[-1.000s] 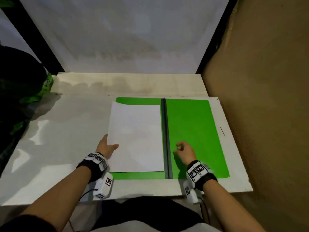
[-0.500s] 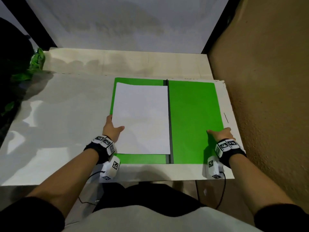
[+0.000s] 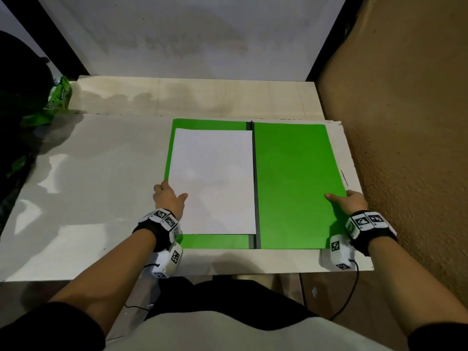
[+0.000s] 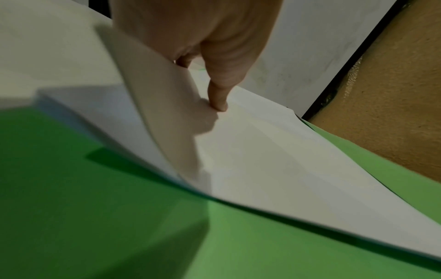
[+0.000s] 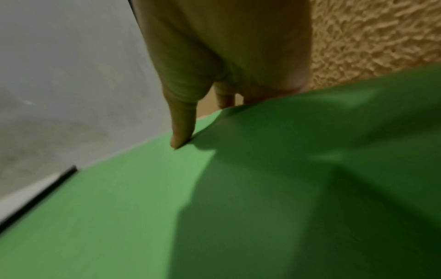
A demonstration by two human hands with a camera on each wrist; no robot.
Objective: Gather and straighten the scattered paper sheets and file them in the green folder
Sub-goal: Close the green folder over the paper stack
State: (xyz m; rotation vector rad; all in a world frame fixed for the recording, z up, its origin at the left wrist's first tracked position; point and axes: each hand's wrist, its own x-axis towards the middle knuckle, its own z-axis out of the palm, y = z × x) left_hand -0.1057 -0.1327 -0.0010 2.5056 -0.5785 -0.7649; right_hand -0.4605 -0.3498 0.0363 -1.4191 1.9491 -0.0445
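Note:
The green folder (image 3: 293, 183) lies open on the table, its dark spine (image 3: 254, 183) down the middle. A straight stack of white sheets (image 3: 215, 181) rests on its left half. My left hand (image 3: 168, 197) pinches the stack's left edge, thumb on top; in the left wrist view the thumb (image 4: 218, 90) presses the sheets (image 4: 262, 147), whose edge curls up over the fingers. My right hand (image 3: 348, 201) pinches the folder's right flap at its outer edge; in the right wrist view the thumb (image 5: 182, 124) lies on top of the green flap (image 5: 167, 207) and the fingers go under its lifted edge.
The white table (image 3: 88, 198) stretches to the left of the folder. A rough tan wall (image 3: 405, 148) stands close on the right. A dark bag with green parts (image 3: 30, 97) sits at the far left. A white backdrop (image 3: 190, 39) closes the back.
My right hand moved from near the spine out to the right flap's outer edge and took hold of it. The left hand stays on the stack's left edge. The head view shifted.

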